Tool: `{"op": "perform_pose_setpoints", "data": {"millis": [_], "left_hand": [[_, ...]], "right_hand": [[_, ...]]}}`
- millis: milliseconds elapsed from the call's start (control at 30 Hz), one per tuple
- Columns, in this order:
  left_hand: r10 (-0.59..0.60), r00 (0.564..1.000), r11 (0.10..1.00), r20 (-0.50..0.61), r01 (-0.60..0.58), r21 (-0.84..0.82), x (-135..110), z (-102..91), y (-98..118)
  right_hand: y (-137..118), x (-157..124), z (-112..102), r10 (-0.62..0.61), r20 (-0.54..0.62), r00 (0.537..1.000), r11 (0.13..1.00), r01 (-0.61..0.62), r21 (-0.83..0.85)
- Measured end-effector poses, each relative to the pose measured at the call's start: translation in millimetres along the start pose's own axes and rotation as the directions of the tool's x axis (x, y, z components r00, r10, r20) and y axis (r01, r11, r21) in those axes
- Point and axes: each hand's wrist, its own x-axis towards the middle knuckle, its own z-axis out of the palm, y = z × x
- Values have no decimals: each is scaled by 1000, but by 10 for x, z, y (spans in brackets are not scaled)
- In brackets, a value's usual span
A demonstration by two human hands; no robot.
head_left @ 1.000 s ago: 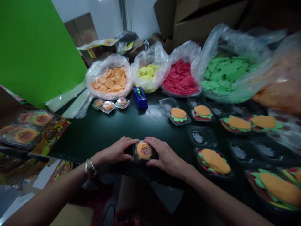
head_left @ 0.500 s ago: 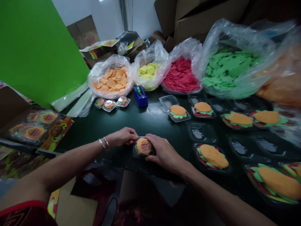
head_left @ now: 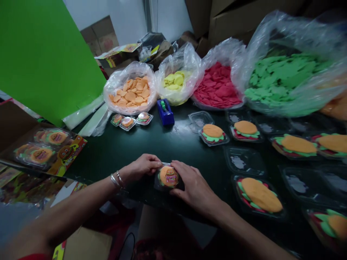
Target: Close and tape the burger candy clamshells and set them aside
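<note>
At the near edge of the dark desk (head_left: pixel 141 141), centre of view, a small clear burger pack (head_left: pixel 168 177) sits on the surface between both hands. Left hand (head_left: pixel 141 167): grip pressed together, thumb and forefinger pinching the pack's far left rim; bracelets show at the wrist. Right hand (head_left: pixel 191 184): grip curled against the pack's right side, fingers along the far edge and thumb at the near edge, holding it down. Right of the hands, an open tray holding a stacked burger (head_left: pixel 260 195) lies near, with an empty clear tray (head_left: pixel 244 161) just beyond it. Farther back, two more filled trays (head_left: pixel 213 133) stand side by side. Along the far side, four open plastic bags stand in a row, left to right: orange discs (head_left: pixel 131 94), yellow pieces (head_left: pixel 175 81), red pieces (head_left: pixel 217 86), green pieces (head_left: pixel 284 76). A blue tape dispenser (head_left: pixel 165 112) stands just in front of the yellow bag, and three small closed packs (head_left: pixel 132 121) lie to its left. At far left, a printed carton (head_left: pixel 69 151) holds finished packs, with a green board (head_left: pixel 40 54) behind it.
</note>
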Motion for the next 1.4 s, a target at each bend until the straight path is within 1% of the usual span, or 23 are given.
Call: {"op": "perform_pose_setpoints", "data": {"millis": [233,367,500,567,700,767,900,967,1000,1033,1067,1133,1167,1200,1267,1333,1400], "left_hand": [[-17,997,1000,76,18,-21,116,-65,19],[-31,991,999,129,29,12,98,-78,86],[3,995,1000,99,-2,-12,48,-32,97],[-3,997,999,80,6,-36,42,-15,72],[-60,996,997,72,63,-45,118,-27,39],[-59,997,997,50,61,-48,161,-25,39],[3,999,999,-33,-4,-33,136,47,44],[49,997,999,-64,-50,-14,91,83,35],[73,995,997,-73,-74,-6,71,93,26],[96,992,995,-81,-97,-2,54,99,15],[118,989,993,-88,-118,-3,38,101,3],[153,983,988,-100,-155,-17,11,101,-19],[167,980,985,-105,-171,-27,-3,101,-27],[180,978,982,-110,-185,-37,-18,102,-31],[198,973,977,-118,-206,-56,-51,109,-33],[214,968,973,-133,-224,-61,-88,119,-31],[237,961,969,-144,-245,-41,-124,127,-33]], "right_hand": [[-43,47,-45,29,2,1000,999,-29,25],[-66,29,-50,19,-6,1000,999,-19,36],[-77,-18,-35,-3,-68,998,1000,3,8],[-81,-42,-22,-10,-83,997,1000,10,-3],[-73,-34,-7,-1,-56,998,1000,1,6],[-69,-14,-8,16,-48,999,1000,-15,13],[-62,-17,-49,39,-29,999,997,-38,61],[-25,-34,-102,30,-9,1000,989,-28,143],[4,-42,-136,27,2,1000,976,-26,217],[39,-47,-170,34,16,999,949,-37,313],[76,-49,-202,61,27,998,904,-67,422],[141,-38,-249,175,36,984,789,-162,593],[162,-25,-260,239,34,970,750,-207,628],[174,-8,-263,292,27,956,736,-242,632],[170,29,-253,347,1,938,758,-281,588],[139,57,-238,343,-33,939,806,-276,523],[104,67,-233,313,-62,948,852,-251,460]]}}
